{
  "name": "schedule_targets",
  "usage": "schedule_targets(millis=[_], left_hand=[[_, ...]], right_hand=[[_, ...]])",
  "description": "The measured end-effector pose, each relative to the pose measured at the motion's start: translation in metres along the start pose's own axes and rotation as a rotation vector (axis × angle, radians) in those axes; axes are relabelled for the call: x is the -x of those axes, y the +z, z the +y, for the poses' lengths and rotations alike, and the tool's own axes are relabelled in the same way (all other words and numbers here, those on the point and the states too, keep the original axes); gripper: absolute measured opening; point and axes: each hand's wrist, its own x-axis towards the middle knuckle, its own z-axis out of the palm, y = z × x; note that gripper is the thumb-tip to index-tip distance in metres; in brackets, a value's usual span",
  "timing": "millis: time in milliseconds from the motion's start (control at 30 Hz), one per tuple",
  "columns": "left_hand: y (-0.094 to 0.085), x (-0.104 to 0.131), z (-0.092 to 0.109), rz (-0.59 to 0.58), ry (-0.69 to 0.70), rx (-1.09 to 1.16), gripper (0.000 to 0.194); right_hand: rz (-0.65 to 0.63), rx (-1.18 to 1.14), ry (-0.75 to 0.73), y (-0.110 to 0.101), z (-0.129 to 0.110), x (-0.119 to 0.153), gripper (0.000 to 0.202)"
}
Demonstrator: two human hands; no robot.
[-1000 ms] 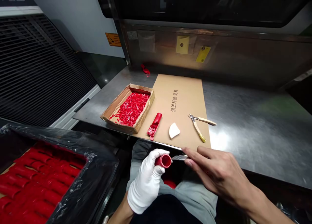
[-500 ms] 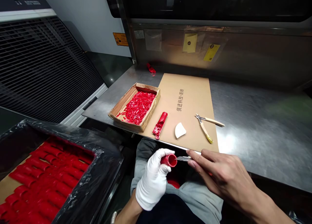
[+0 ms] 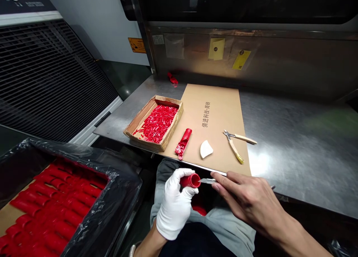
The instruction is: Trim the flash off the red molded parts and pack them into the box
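Note:
My left hand (image 3: 175, 204), in a white glove, is closed around a red plastic tube-shaped part (image 3: 192, 180), its round open end turned to the right. My bare right hand (image 3: 248, 197) grips a utility knife (image 3: 207, 181), whose blade tip is at the rim of that opening; whether it touches cannot be made out. Both hands are over my lap, in front of the table edge. Just beyond them on the cardboard sheet (image 3: 220, 100) lie another red plastic part (image 3: 183, 143), a white wedge-shaped piece (image 3: 206, 149) and a pair of nippers (image 3: 236, 141) with spread handles.
A shallow cardboard tray (image 3: 165, 143) full of small red scraps stands left on the metal table (image 3: 291, 152). At lower left is a box lined with black plastic (image 3: 120, 186), holding many red parts. A crumpled red piece (image 3: 172, 78) lies near the back wall.
The red tube part in my left hand has shifted slightly left and turned a little more sideways. My right hand has followed left with the knife, the blade still at the opening.

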Motion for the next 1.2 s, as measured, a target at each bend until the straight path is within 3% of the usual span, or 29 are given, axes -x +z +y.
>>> schedule_targets(millis=[200,367,567,800,900,1000,1100,1200], left_hand=[[0.003,-0.001,0.0,0.048,0.003,0.057,0.026],[0.001,-0.003,0.001,0.08,0.026,0.141,0.024],[0.003,-0.003,0.001,0.106,0.147,0.049,0.028],[-0.002,-0.003,-0.002,0.155,0.477,-0.305,0.025],[-0.01,-0.004,0.0,-0.072,0.4,-0.321,0.031],[-0.015,-0.003,0.002,-0.318,0.252,-0.156,0.027],[-0.015,-0.002,0.003,-0.293,0.105,-0.044,0.025],[-0.014,-0.003,0.003,-0.212,0.06,0.004,0.025]], right_hand=[[-0.036,-0.073,0.051,0.003,-0.002,0.0,0.027],[-0.244,-0.459,0.195,-0.002,0.001,-0.004,0.035],[-0.248,-0.862,0.476,0.01,-0.012,-0.018,0.04],[-0.313,-0.784,0.312,0.02,-0.023,-0.035,0.019],[-0.356,-0.746,0.249,0.013,-0.016,-0.036,0.017],[-0.335,-0.685,0.213,0.008,-0.007,-0.036,0.017],[-0.2,-0.614,0.271,0.008,0.004,-0.035,0.021],[-0.095,-0.545,0.334,0.008,0.016,-0.028,0.029]])
